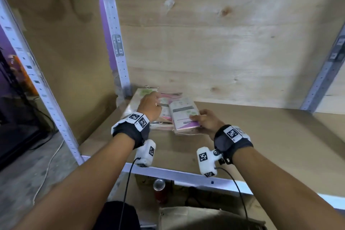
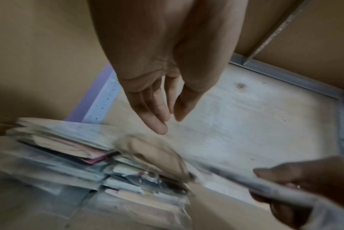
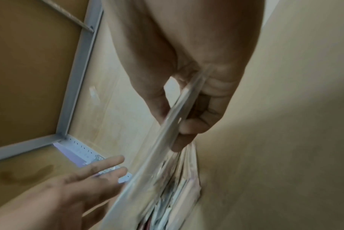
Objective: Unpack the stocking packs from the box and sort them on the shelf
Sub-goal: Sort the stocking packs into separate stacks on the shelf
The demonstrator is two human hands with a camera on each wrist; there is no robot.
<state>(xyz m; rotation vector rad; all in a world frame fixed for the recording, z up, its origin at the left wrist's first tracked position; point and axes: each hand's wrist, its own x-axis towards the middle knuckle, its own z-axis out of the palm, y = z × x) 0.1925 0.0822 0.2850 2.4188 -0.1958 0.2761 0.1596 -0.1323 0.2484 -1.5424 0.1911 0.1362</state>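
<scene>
Our right hand pinches a pack just right of the pile; our left hand hovers there, fingers straight.

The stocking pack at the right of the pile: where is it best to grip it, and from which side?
Probably by its near edge, from the front. The stocking pack is thin and flat, and the right hand already pinches that edge, thumb above, fingers below.
</scene>
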